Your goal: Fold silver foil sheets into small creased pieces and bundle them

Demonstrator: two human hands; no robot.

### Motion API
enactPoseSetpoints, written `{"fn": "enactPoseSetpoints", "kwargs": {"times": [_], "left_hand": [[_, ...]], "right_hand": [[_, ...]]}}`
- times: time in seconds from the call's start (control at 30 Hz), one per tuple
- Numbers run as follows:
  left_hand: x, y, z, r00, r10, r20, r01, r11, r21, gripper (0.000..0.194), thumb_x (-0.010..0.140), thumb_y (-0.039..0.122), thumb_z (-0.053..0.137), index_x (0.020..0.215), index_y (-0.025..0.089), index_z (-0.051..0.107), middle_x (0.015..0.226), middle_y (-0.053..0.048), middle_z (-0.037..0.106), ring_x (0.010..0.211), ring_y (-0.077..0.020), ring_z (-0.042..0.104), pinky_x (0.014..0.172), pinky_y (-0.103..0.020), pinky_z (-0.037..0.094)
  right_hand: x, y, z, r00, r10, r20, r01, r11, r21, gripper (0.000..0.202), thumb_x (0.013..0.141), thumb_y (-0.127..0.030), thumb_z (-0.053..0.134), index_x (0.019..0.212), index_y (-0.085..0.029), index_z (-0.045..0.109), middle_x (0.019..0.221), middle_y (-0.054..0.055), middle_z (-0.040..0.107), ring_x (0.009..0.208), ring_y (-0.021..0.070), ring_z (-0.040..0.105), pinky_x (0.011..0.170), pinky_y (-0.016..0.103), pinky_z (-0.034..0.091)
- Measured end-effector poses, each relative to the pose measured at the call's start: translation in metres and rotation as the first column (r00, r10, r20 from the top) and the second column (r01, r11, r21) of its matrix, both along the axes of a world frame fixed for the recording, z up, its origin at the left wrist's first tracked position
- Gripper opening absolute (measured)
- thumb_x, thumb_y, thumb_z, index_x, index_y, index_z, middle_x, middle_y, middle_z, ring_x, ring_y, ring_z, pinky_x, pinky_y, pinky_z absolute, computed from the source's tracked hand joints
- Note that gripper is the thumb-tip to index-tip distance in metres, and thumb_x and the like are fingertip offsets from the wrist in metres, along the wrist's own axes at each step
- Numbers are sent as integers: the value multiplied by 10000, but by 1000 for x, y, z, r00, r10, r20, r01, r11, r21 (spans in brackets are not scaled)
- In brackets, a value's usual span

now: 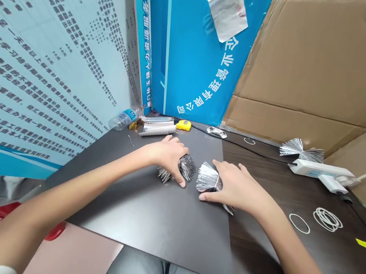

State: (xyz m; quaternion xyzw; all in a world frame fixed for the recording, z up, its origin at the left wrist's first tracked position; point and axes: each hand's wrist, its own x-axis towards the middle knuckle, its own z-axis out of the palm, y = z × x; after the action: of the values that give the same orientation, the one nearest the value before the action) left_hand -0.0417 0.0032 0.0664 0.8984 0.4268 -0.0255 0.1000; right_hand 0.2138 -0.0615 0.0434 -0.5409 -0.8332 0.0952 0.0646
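Observation:
My left hand (172,155) curls over a bundle of silver twist ties (187,167), its fingers and thumb closed around the middle. The strip ends fan out on both sides of that hand. Facing it, my right hand (236,185) grips a second bundle of silver twist ties (207,177), with a pale band partly showing at its waist. Some strip ends stick out below the right palm. A small gap separates the two bundles, low over the dark grey mat (142,214). Parts of both bundles are hidden by my hands.
A third tied bundle (302,151) lies at the back right beside a white power strip (324,171). White rubber bands (327,219) rest on the right. Along the back are a yellow tape measure (184,125), a white roll (158,129) and a plastic bottle (124,119).

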Motion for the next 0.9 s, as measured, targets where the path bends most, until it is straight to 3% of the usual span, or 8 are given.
{"fn": "enactPoseSetpoints", "kwargs": {"times": [0.17, 0.27, 0.4, 0.53, 0.73, 0.9], "left_hand": [[4, 4, -4, 992, -81, 94, 89, 992, -85, 1048, 510, 771, 870, 1387, 250, 629, 1369, -147, 680, 1328, -425, 538, 1185, -501, 273], [4, 4, -4, 991, -100, 85, 108, 989, -100, 1118, 522, 722, 888, 1486, 267, 546, 1432, -146, 640, 1389, -419, 489, 1211, -492, 251], [2, 5, 1, 991, -124, 49, 130, 979, -158, 1177, 438, 705, 917, 1477, 277, 568, 1420, -138, 631, 1344, -404, 511, 1160, -441, 347], [-4, 6, 8, 994, -101, 38, 106, 972, -211, 1277, 410, 646, 936, 1558, 304, 495, 1488, -123, 584, 1363, -396, 494, 1113, -416, 403], [-4, 12, 1, 983, -155, 98, 175, 955, -239, 954, 606, 606, 883, 1476, 333, 601, 1336, -85, 674, 1302, -356, 526, 1073, -383, 417], [-1, 14, -11, 954, -180, 238, 221, 962, -160, 805, 598, 638, 905, 1316, 323, 723, 1209, -71, 720, 1241, -356, 552, 1058, -373, 403]], "right_hand": [[-4, -1, 3, 996, 65, -61, -67, 997, -34, 825, 729, -706, 817, 1377, -226, 643, 1330, 169, 714, 1243, 416, 642, 1118, 615, 391], [-3, 0, 4, 992, 74, -102, -80, 995, -53, 803, 724, -706, 821, 1366, -252, 656, 1277, 136, 734, 1192, 397, 664, 1069, 553, 437], [1, 3, 2, 989, 63, -133, -74, 995, -74, 842, 720, -715, 815, 1407, -260, 636, 1356, 124, 704, 1220, 395, 651, 1068, 537, 440], [0, 5, 2, 990, 68, -125, -78, 994, -72, 816, 699, -673, 850, 1377, -267, 646, 1358, 111, 701, 1250, 395, 639, 1093, 542, 424], [-8, 2, 5, 990, 61, -124, -71, 994, -78, 694, 726, -651, 833, 1269, -254, 662, 1280, 103, 730, 1125, 363, 676, 1042, 517, 435], [-12, -1, 7, 992, 98, -79, -102, 993, -55, 483, 816, -594, 774, 1144, -257, 662, 1141, 73, 761, 1036, 333, 697, 1006, 488, 434]]}}
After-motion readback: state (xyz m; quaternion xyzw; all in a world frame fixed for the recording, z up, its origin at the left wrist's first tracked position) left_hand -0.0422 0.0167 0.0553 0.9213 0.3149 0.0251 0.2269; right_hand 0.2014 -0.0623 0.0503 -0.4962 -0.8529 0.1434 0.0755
